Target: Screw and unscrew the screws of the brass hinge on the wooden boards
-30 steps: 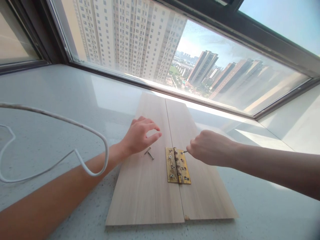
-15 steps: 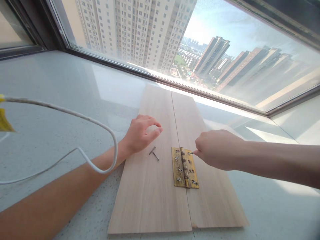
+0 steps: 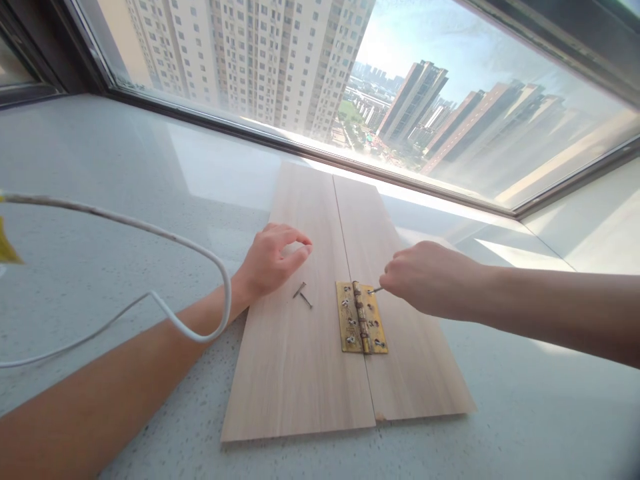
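My right hand (image 3: 425, 277) is closed over the right board, its fingertips pinching a thin metal screw (image 3: 376, 290). That screw reaches to the top hole in the right leaf of a brass-coloured hinge (image 3: 361, 319). The hinge lies open flat across the seam between two pale wooden boards (image 3: 300, 387). Several screws stick up from its other holes. My left hand (image 3: 275, 257) rests on the left board, thumb and index finger curled into a ring with tips together and nothing visible between them. Near it lie two loose screws (image 3: 303, 295).
A white cable (image 3: 165, 237) loops across the left side, above my left forearm, with a yellow tag (image 3: 7, 245) at the edge. The boards lie on a speckled pale sill (image 3: 165, 453), below a dark-framed window (image 3: 240, 133) with tall buildings outside.
The whole view has shifted slightly, so boards and hinge sit higher and further left. My right fist stays beside the hinge's top hole. The left thumb and index finger remain curled together.
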The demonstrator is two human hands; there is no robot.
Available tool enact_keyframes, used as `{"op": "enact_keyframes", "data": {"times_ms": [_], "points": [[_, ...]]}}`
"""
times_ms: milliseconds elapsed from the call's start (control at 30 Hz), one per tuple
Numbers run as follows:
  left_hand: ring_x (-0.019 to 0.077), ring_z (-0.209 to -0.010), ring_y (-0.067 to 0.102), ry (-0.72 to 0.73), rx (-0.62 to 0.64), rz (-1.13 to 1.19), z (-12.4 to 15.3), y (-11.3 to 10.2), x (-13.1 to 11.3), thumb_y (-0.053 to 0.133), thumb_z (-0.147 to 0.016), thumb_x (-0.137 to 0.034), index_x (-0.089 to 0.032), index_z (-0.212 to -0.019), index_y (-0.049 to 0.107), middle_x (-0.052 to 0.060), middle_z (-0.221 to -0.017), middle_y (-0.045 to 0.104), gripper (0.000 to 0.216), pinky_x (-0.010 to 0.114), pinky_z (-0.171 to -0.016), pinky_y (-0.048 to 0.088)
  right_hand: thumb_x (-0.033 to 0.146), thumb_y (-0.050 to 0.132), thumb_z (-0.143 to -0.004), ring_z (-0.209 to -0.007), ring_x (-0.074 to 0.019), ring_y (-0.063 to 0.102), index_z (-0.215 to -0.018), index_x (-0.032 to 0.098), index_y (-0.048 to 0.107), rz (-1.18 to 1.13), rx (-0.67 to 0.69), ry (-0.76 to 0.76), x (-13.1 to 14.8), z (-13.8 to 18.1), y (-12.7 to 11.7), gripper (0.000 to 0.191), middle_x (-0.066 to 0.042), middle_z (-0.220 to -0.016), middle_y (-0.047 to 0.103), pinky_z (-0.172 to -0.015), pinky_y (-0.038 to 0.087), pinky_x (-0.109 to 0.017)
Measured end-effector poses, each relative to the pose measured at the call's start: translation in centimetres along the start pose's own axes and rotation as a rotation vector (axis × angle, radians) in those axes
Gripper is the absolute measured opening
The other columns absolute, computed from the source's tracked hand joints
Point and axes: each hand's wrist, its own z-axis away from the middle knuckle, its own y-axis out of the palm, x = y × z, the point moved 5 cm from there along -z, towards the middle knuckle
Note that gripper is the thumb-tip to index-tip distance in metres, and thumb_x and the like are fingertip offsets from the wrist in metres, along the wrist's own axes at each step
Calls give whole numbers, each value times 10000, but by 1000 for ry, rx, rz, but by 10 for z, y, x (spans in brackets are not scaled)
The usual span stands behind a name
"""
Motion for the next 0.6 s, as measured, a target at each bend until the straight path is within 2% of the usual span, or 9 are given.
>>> {"op": "enact_keyframes", "data": {"times_ms": [67,167,267,367,467,600], "points": [[186,-916,585,12,-4,15,0,0,0,496,-828,-268,-194,-814,669,18,-895,693,188,355,-924,404,-45,502,-666,-599,-160,508,-607,169,569,135,-14,-138,7,-2,-2,232,-33,-622,567,-492,254,-303],[182,-911,589,8,-6,31,0,0,0,501,-824,-254,-192,-801,671,16,-885,693,182,349,-918,408,-67,516,-632,-558,-143,494,-561,173,549,206,35,-156,12,-6,1,253,-16,-577,543,-487,262,-304],[192,-934,582,-18,-10,30,0,-1,2,508,-817,-251,-189,-806,680,23,-891,693,183,352,-907,416,-58,541,-601,-468,-133,446,-470,186,468,140,41,-55,16,-11,-1,286,6,-456,421,-457,267,-300],[200,-940,579,-37,-4,33,0,0,2,514,-809,-246,-187,-799,682,29,-889,691,179,359,-901,421,-2,611,-571,-408,-128,403,-398,197,368,-43,12,98,13,-17,-7,358,16,-402,332,-434,282,-302],[202,-939,577,-39,0,34,-1,0,2,515,-807,-249,-185,-797,683,33,-890,689,180,364,-900,423,125,667,-598,-363,-118,378,-396,204,391,-160,48,255,3,-23,-8,351,-6,-420,404,-393,287,-309],[199,-934,575,-36,3,28,-2,1,2,515,-807,-248,-186,-800,683,31,-886,688,180,363,-894,428,244,619,-686,-358,-104,405,-465,193,495,-304,153,391,-9,-26,-6,259,-43,-514,534,-357,311,-287]]}}
